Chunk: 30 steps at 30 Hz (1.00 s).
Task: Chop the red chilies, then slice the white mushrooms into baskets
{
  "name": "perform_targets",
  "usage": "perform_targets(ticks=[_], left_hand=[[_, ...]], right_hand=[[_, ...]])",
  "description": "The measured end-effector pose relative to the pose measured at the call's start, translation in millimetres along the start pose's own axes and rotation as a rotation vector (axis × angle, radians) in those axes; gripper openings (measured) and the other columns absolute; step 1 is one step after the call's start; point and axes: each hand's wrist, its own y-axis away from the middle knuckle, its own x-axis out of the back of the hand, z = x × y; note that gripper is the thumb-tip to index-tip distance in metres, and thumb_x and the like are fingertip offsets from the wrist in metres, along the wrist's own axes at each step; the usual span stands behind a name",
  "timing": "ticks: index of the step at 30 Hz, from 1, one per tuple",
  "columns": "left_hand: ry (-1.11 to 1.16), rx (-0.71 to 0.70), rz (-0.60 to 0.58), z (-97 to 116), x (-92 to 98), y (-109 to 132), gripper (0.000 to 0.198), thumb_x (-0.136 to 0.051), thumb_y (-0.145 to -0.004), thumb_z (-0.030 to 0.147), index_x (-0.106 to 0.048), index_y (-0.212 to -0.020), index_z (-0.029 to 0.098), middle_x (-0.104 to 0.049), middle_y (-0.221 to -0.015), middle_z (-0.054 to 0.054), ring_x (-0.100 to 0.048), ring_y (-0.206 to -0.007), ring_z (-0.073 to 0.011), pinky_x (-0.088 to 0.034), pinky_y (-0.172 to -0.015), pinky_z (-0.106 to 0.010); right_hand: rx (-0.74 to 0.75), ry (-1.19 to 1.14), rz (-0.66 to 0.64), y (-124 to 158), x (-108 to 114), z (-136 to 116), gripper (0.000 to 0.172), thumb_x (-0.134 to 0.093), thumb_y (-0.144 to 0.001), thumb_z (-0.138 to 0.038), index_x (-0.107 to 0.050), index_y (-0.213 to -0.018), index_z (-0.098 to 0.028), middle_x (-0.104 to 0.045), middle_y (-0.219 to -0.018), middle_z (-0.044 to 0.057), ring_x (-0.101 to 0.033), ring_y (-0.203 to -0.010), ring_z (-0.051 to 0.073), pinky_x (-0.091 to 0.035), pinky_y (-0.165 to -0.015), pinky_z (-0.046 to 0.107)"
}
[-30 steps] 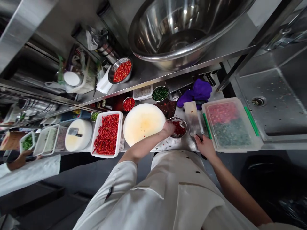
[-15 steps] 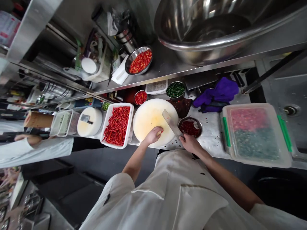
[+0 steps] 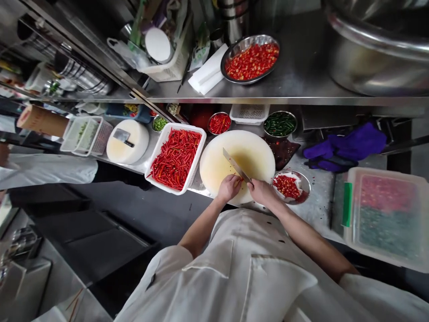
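My right hand (image 3: pixel 263 192) grips the handle of a cleaver (image 3: pixel 234 163), its blade slanting up and left over the round white cutting board (image 3: pixel 214 156). At the board's front edge, my left hand (image 3: pixel 229 188) has its fingers closed on a red chili (image 3: pixel 240 180), only a bit of which shows beside the blade. To the left, a white plastic basket (image 3: pixel 203 139) is heaped with whole red chilies (image 3: pixel 174 158). Just right of the board sits a metal bowl (image 3: pixel 304 187) with cut red chilies (image 3: pixel 286 185) in it.
Behind the board are a bowl of green chilies (image 3: pixel 280 124), a small bowl of red chilies (image 3: pixel 219 123) and a white tray (image 3: pixel 250 114). Purple cloth (image 3: pixel 348 143) and a lidded box (image 3: pixel 389 214) are rightward. A shelf (image 3: pixel 301 99) overhangs the back. A co-worker's sleeve (image 3: pixel 53 172) shows left.
My view has shifted, so the counter appears farther left and nearer. The cleaver has turned from showing its broad face to nearly edge-on, and my hands have come closer together.
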Motion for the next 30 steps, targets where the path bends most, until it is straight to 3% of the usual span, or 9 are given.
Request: perform_targets(ticks=[7, 11, 15, 19, 22, 25, 30], left_hand=[[-0.008, -0.044, -0.209, -9.5, 4.3, -14.8, 0.019, -0.05, -0.105, 0.02, -0.069, -0.098, 0.018, -0.07, -0.097, -0.009, -0.067, -0.096, -0.0226, -0.056, -0.097, -0.036], [0.0, -0.044, -0.208, -10.9, 9.2, -10.7, 0.014, -0.054, -0.102, 0.021, -0.067, -0.108, 0.02, -0.068, -0.104, -0.01, -0.067, -0.102, -0.0235, -0.057, -0.098, -0.037], [0.036, 0.058, -0.15, -8.9, 4.0, -8.0, 0.039, -0.063, -0.099, 0.028, -0.056, -0.136, 0.018, -0.065, -0.124, -0.013, -0.068, -0.111, -0.0246, -0.059, -0.1, -0.038], [0.034, 0.164, -0.134, -3.5, -5.8, -21.4, 0.055, -0.059, -0.099, 0.021, -0.046, -0.152, 0.018, -0.061, -0.136, -0.016, -0.071, -0.11, -0.0247, -0.059, -0.1, -0.038], [0.013, 0.224, -0.104, -1.5, -6.6, -39.0, 0.044, -0.055, -0.099, 0.017, -0.056, -0.143, 0.015, -0.064, -0.13, -0.017, -0.072, -0.105, -0.0255, -0.06, -0.098, -0.038], [-0.01, 0.229, -0.071, -2.1, -3.3, -57.7, 0.026, -0.055, -0.099, 0.017, -0.07, -0.12, 0.017, -0.069, -0.115, -0.014, -0.072, -0.099, -0.0247, -0.059, -0.095, -0.037], [0.045, 0.214, -0.066, 16.6, -12.2, -81.0, 0.016, -0.063, -0.092, 0.015, -0.073, -0.103, 0.019, -0.073, -0.102, -0.01, -0.07, -0.089, -0.0214, -0.06, -0.089, -0.035]], right_hand=[[-0.04, -0.067, 0.062, -43.6, -10.0, -24.9, 0.033, -0.041, -0.109, -0.031, -0.069, -0.117, -0.016, -0.078, -0.11, 0.019, -0.074, -0.101, 0.028, -0.048, -0.081, 0.032], [0.034, -0.287, 0.193, -53.9, -11.7, -9.6, 0.031, -0.044, -0.106, -0.034, -0.07, -0.102, -0.018, -0.078, -0.106, 0.015, -0.071, -0.103, 0.026, -0.049, -0.085, 0.03], [0.0, -0.703, 0.358, -26.5, -31.3, 38.0, 0.046, -0.047, -0.101, -0.063, -0.065, -0.097, -0.021, -0.073, -0.077, 0.007, -0.068, -0.078, 0.023, -0.051, -0.07, 0.03], [-0.158, -1.032, 0.443, 21.7, -47.4, 95.7, 0.061, -0.055, -0.085, -0.086, -0.051, -0.082, -0.026, -0.052, -0.054, -0.005, -0.049, -0.048, 0.016, -0.04, -0.048, 0.028], [-0.232, -1.213, 0.508, 56.9, -47.2, 132.6, 0.064, -0.067, -0.077, -0.087, -0.042, -0.077, -0.028, -0.043, -0.051, -0.009, -0.04, -0.043, 0.012, -0.033, -0.041, 0.027], [-0.293, -1.327, 0.578, 82.5, -44.6, 161.3, 0.066, -0.076, -0.071, -0.083, -0.04, -0.078, -0.028, -0.042, -0.052, -0.01, -0.037, -0.042, 0.01, -0.031, -0.039, 0.026], [-0.334, -1.398, 0.611, 96.0, -52.9, 187.6, 0.066, -0.078, -0.069, -0.083, -0.041, -0.079, -0.028, -0.043, -0.052, -0.01, -0.038, -0.041, 0.01, -0.033, -0.039, 0.025]])
